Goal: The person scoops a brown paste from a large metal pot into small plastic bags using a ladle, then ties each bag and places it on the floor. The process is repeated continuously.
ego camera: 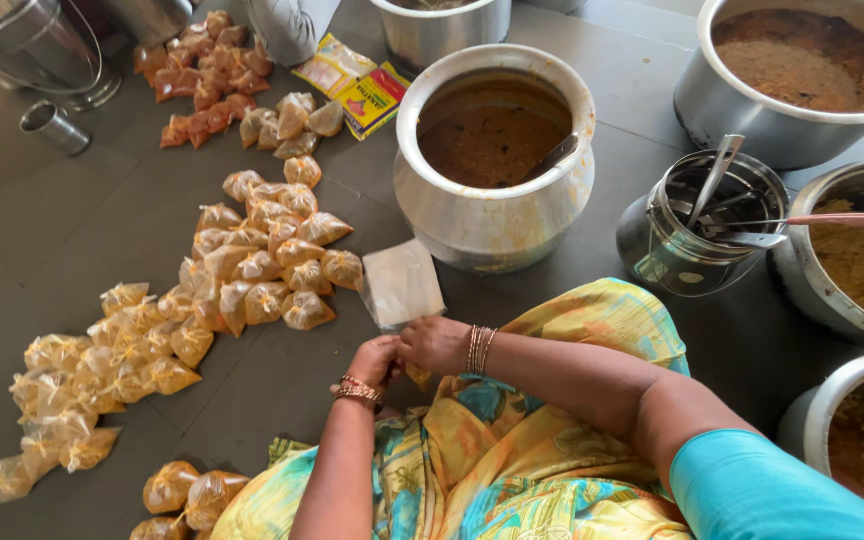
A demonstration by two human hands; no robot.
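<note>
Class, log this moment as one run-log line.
left hand: pinching small filled bag | right hand: on same bag | ahead: stack of empty bags, curry pot | left: tied packets

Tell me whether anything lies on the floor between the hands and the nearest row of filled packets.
Nothing visible does. The left hand and right hand meet over a small packet; bare floor separates them from the filled packets.

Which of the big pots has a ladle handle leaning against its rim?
The round-bellied pot of brown curry straight ahead of the hands; its ladle handle leans on the right rim. The other pots sit farther right.
</note>
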